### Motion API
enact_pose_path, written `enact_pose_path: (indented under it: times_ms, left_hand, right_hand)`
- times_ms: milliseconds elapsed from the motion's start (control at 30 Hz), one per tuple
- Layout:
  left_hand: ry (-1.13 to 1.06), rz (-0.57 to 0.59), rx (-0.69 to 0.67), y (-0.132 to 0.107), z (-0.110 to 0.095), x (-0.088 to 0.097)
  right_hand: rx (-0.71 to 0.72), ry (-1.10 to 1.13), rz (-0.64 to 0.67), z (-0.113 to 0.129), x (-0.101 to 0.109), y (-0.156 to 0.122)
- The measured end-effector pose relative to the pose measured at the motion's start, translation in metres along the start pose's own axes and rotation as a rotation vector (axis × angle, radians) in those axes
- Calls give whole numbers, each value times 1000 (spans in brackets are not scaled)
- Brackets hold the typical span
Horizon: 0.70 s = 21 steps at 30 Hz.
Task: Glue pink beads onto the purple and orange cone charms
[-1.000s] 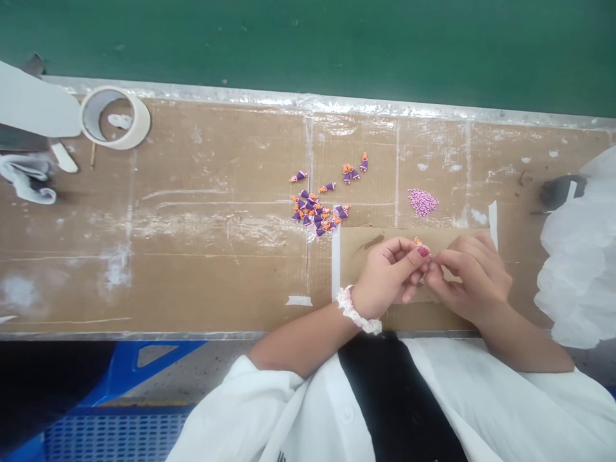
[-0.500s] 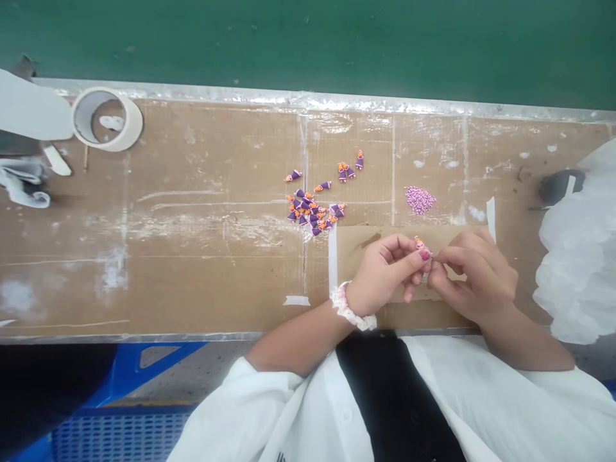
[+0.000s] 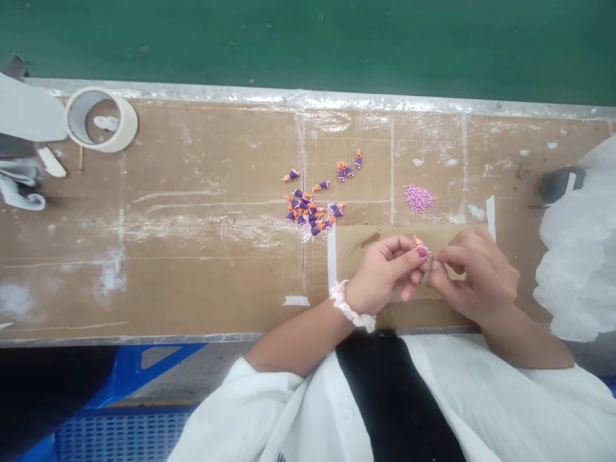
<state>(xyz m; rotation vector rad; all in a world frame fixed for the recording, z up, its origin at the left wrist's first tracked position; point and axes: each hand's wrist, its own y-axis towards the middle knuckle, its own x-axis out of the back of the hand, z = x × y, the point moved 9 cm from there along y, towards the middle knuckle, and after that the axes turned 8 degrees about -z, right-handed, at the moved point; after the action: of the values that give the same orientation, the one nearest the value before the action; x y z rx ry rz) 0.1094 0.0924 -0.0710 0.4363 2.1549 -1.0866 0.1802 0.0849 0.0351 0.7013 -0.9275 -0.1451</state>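
My left hand (image 3: 382,273) is closed around a small doll figurine (image 3: 416,242); its orange and pink top shows above the thumb, while the fingers cover the rest. Close against it, my right hand (image 3: 476,273) has thumb and index finger pinched together. Whatever lies in that pinch is too small to make out. A heap of similar figurines (image 3: 308,212), purple with orange tops, lies left of my hands, with several more scattered beyond it. Above my hands is a small pile of pink-purple beads or pellets (image 3: 419,199).
Brown cardboard (image 3: 202,276) covers the table. At the far left are a roll of masking tape (image 3: 128,122) and a white stick-like tool (image 3: 52,162). White translucent plastic (image 3: 570,276) bulges at the right, beside a dark object (image 3: 558,186). A green surface (image 3: 308,45) runs behind.
Both hands stay almost in place, with only a slight shift at the fingertips. The whole view has moved a little; nothing has been put down or picked up.
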Motion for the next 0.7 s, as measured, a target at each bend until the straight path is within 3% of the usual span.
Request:
enact_pose_path:
  times_ms: [467, 700]
  left_hand:
    - [96, -4, -148, 1, -8, 2]
    - [102, 15, -133, 3, -6, 3]
  right_hand:
    - [-22, 40, 11, -1, 0, 1]
    - [-69, 115, 14, -1, 0, 2]
